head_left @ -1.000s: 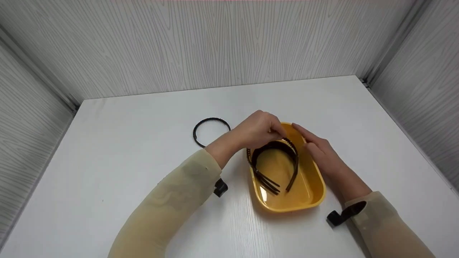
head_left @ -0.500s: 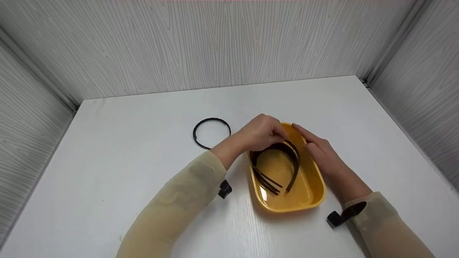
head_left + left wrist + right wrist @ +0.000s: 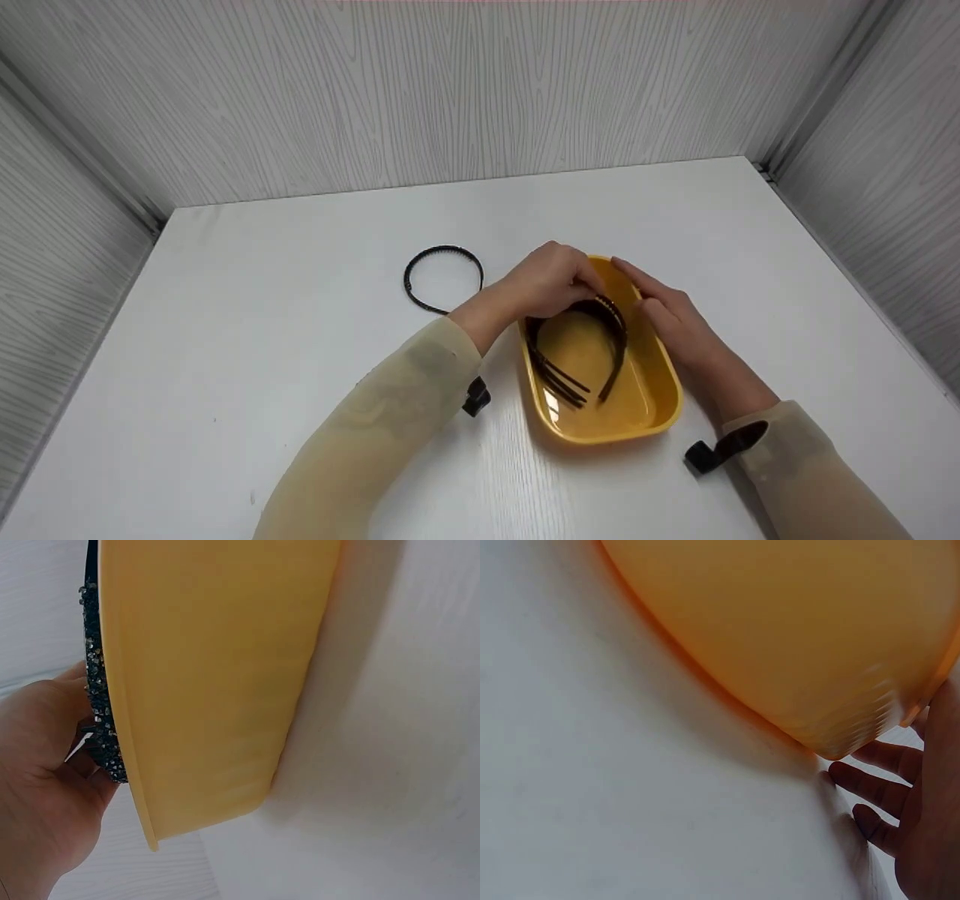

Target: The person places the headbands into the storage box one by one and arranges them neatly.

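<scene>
My left hand (image 3: 553, 281) reaches over a yellow plastic tub (image 3: 664, 382) and pinches a dark headband (image 3: 613, 311) by its toothed arch. In the left wrist view the rim hides part of a dark headband with sparkly beads (image 3: 97, 679), held in the fingers. Several dark headbands (image 3: 559, 388) lie nested inside the tub, their ends toward the near side; how many is unclear. My right hand (image 3: 679, 321) rests against the tub's right side, thumb at the rim. Its fingers (image 3: 874, 787) look loosely straight along the outer wall in the right wrist view.
One black toothed headband (image 3: 408, 281) lies on the white table (image 3: 262, 337) left of the tub, partly behind my left forearm. Pale wood-grain panels (image 3: 450, 97) enclose the back and both sides.
My left hand has shifted slightly right and lower into the tub with the headband, which now lies closer to the others. The right hand and tub have stayed put.
</scene>
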Action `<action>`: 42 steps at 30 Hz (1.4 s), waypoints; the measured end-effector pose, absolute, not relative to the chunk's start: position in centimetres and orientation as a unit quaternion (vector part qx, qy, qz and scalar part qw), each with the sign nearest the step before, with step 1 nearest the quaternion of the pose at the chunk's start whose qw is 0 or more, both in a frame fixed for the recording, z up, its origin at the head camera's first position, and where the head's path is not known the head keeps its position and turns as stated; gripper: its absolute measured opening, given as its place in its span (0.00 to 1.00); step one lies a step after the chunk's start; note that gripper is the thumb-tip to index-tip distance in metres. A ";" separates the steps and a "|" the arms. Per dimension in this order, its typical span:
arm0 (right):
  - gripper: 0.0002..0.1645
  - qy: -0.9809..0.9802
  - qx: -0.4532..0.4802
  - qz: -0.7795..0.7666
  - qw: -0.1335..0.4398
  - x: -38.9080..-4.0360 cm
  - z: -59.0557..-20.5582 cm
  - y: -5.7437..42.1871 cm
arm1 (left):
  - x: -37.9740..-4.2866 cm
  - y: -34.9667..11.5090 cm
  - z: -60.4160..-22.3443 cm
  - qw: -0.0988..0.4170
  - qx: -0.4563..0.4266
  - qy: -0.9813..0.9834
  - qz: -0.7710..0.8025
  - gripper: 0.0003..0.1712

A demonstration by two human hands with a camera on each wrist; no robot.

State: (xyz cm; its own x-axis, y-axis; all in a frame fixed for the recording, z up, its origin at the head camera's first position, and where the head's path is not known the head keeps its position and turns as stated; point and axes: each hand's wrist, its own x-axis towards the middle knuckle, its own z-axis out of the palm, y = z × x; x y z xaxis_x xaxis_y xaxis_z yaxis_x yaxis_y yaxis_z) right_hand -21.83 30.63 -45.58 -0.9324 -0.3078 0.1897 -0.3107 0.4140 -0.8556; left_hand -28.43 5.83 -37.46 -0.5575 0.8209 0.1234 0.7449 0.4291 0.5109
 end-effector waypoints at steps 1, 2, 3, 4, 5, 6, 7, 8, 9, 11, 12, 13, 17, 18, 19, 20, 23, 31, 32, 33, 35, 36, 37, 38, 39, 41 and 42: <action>0.40 -0.839 0.183 0.512 -0.003 -21.8 -45.6 30.6 | -28.4 5.9 -37.5 0.072 0.465 0.843 0.262 0.10; 0.40 -0.838 0.183 0.514 -0.005 -21.8 -45.6 30.6 | -28.4 5.9 -37.5 0.072 0.465 0.843 0.261 0.10; 0.40 -0.838 0.185 0.513 -0.003 -21.8 -45.6 30.6 | -28.4 6.0 -37.6 0.073 0.464 0.843 0.261 0.10; 0.40 -0.839 0.186 0.512 -0.002 -21.8 -45.6 30.6 | -28.4 6.0 -37.6 0.072 0.464 0.844 0.259 0.10; 0.40 -0.839 0.188 0.511 0.000 -21.8 -45.6 30.6 | -28.4 6.1 -37.6 0.071 0.464 0.844 0.257 0.10; 0.40 -0.839 0.189 0.510 0.002 -21.8 -45.6 30.6 | -28.4 6.1 -37.7 0.071 0.464 0.845 0.256 0.10; 0.39 -0.838 0.189 0.511 0.005 -21.9 -45.6 30.6 | -28.4 6.1 -37.7 0.071 0.463 0.846 0.255 0.10; 0.39 -0.838 0.190 0.511 0.008 -21.9 -45.6 30.6 | -28.4 6.2 -37.7 0.072 0.461 0.847 0.255 0.10; 0.39 -0.838 0.190 0.512 0.008 -21.9 -45.6 30.6 | -28.4 6.3 -37.7 0.072 0.460 0.848 0.255 0.10; 0.40 -0.836 0.188 0.516 0.005 -22.0 -45.6 30.6 | -28.3 6.4 -37.7 0.072 0.458 0.850 0.251 0.10; 0.40 -0.835 0.187 0.518 0.003 -22.0 -45.6 30.6 | -28.3 6.4 -37.8 0.072 0.458 0.850 0.250 0.10; 0.40 -0.834 0.188 0.519 0.004 -22.0 -45.6 30.6 | -28.3 6.5 -37.8 0.072 0.457 0.851 0.250 0.10; 0.39 -0.835 0.188 0.517 0.005 -22.0 -45.6 30.7 | -28.3 6.7 -38.0 0.070 0.455 0.852 0.248 0.11; 0.40 -0.835 0.189 0.516 0.004 -22.0 -45.6 30.7 | -28.3 6.7 -38.1 0.070 0.455 0.852 0.248 0.11; 0.40 -0.835 0.186 0.518 0.001 -22.0 -45.6 30.7 | -28.3 6.7 -38.1 0.069 0.455 0.853 0.246 0.11; 0.40 -0.835 0.183 0.518 -0.003 -21.9 -45.6 30.7 | -28.2 6.8 -38.2 0.069 0.455 0.853 0.245 0.11; 0.42 -0.837 0.171 0.520 -0.015 -21.9 -45.6 30.7 | -28.2 6.8 -38.4 0.070 0.457 0.853 0.241 0.11; 0.41 -0.834 0.175 0.524 -0.011 -21.9 -45.8 30.7 | -28.1 6.9 -38.4 0.074 0.455 0.857 0.230 0.11; 0.41 -0.833 0.175 0.525 -0.011 -21.9 -45.9 30.7 | -28.1 6.9 -38.4 0.075 0.453 0.858 0.229 0.11; 0.41 -0.832 0.175 0.526 -0.010 -21.9 -45.9 30.7 | -28.1 6.9 -38.4 0.075 0.452 0.859 0.228 0.11; 0.42 -0.833 0.169 0.526 -0.015 -21.9 -45.8 30.7 | -28.1 6.9 -38.5 0.075 0.452 0.859 0.229 0.11; 0.42 -0.832 0.166 0.528 -0.018 -21.9 -45.8 30.6 | -28.1 6.9 -38.6 0.074 0.453 0.858 0.230 0.11; 0.42 -0.833 0.164 0.528 -0.021 -21.9 -45.7 30.6 | -28.1 6.9 -38.6 0.074 0.453 0.858 0.231 0.11; 0.42 -0.833 0.161 0.528 -0.023 -21.9 -45.7 30.6 | -28.1 6.9 -38.6 0.075 0.453 0.858 0.232 0.11; 0.42 -0.835 0.161 0.525 -0.021 -21.9 -45.7 30.6 | -28.1 7.0 -38.6 0.074 0.453 0.857 0.233 0.11; 0.43 -0.836 0.161 0.524 -0.021 -21.9 -45.7 30.6 | -28.1 6.9 -38.6 0.075 0.453 0.857 0.233 0.11; 0.42 -0.837 0.162 0.522 -0.020 -21.9 -45.6 30.6 | -28.2 6.9 -38.6 0.075 0.453 0.857 0.233 0.11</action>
